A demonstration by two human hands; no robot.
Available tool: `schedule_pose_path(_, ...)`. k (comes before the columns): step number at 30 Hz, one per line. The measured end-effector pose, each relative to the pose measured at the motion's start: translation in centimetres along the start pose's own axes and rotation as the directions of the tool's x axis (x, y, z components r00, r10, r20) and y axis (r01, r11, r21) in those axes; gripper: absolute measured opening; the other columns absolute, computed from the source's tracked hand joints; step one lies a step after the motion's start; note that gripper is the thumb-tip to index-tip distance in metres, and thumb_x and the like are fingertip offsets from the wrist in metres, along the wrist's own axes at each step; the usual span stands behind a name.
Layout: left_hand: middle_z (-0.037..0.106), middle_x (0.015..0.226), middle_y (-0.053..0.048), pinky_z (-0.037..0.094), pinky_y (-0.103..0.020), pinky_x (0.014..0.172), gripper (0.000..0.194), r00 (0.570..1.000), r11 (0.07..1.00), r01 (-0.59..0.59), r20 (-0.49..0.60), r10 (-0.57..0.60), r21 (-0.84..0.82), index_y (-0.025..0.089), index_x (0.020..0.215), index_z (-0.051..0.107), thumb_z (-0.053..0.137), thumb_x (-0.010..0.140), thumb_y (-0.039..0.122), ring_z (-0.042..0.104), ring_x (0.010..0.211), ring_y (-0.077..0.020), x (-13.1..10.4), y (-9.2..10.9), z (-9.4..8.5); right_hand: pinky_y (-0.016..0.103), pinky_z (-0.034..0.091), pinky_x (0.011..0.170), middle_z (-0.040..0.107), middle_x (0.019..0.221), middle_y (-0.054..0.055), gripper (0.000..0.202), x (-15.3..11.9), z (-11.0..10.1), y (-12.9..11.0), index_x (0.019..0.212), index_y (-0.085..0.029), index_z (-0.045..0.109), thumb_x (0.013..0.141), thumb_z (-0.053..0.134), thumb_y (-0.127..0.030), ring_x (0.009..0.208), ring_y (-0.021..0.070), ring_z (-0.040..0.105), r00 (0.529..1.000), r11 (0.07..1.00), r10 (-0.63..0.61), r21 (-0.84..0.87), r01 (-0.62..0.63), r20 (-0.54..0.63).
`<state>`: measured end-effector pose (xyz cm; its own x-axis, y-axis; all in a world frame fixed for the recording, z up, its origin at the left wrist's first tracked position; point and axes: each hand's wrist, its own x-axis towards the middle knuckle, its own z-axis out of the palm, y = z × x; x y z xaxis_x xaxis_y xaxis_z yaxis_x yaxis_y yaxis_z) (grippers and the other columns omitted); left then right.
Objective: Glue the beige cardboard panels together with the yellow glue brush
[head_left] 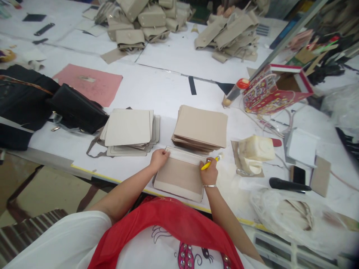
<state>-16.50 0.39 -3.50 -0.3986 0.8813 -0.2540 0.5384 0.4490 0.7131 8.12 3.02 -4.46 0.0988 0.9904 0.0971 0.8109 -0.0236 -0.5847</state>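
A beige panel (179, 172) with a paler strip along its far edge lies at the table's front edge, on top of other pieces. My left hand (159, 158) pinches its far left corner. At the far right corner, my right hand (209, 172) is closed round a yellow brush (206, 165), its pale bristles pointing away to the right; the same hand touches the panel's edge. Just beyond the panel stands a stack of tan panels (200, 125). To its left is a stack of cream panels (129, 127) with a strap sticking out.
A cut-open cream plastic container (254, 153) stands on the right, near a black-handled tool (288, 184) and a phone (297, 174). A clear plastic bag (297, 216) fills the front right. A black bag (78, 108) lies left. Beige bags (153, 16) are heaped at the back.
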Motion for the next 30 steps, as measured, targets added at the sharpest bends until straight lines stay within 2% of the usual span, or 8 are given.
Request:
schedule_pose_path(10, 0.058, 0.059, -0.001, 0.031, -0.025, 0.058, 0.031, 0.999, 0.988, -0.032, -0.036, 0.038, 0.153, 0.018, 0.059, 0.056, 0.047, 0.076, 0.043, 0.051, 0.06, -0.0159, -0.6, 0.19, 0.46, 0.026, 0.041, 0.059, 0.061, 0.074, 0.002, 0.033, -0.3, 0.05, 0.28, 0.106, -0.018, 0.044, 0.078, 0.049, -0.035, 0.062, 0.0167, 0.057, 1.0, 0.998, 0.024, 0.051, -0.024, 0.006)
schedule_pose_path(25, 0.059, 0.06, -0.001, 0.032, -0.025, 0.058, 0.031, 0.999, 0.992, -0.017, -0.048, 0.024, 0.127, 0.018, 0.059, 0.055, 0.047, 0.075, 0.043, 0.051, 0.061, -0.0157, -0.64, 0.08, 0.68, 0.026, 0.039, 0.057, 0.057, 0.07, 0.001, 0.035, -0.33, 0.3, 0.17, 0.108, -0.018, 0.045, 0.078, 0.047, -0.033, 0.058, 0.0161, 0.053, 0.999, 1.0, 0.01, -0.026, -0.009, 0.032)
schedule_pose_path(30, 0.058, 0.061, -0.001, 0.034, -0.026, 0.059, 0.03, 1.0, 0.982, -0.001, -0.026, 0.006, 0.19, 0.018, 0.061, 0.056, 0.048, 0.076, 0.044, 0.053, 0.062, -0.0167, -0.31, -0.24, 0.25, 0.029, 0.042, 0.063, 0.058, 0.08, 0.004, 0.042, -0.14, -0.07, 0.72, 0.11, -0.017, 0.043, 0.076, 0.052, -0.04, 0.067, 0.018, 0.055, 1.0, 0.998, 0.028, -0.05, -0.027, 0.008)
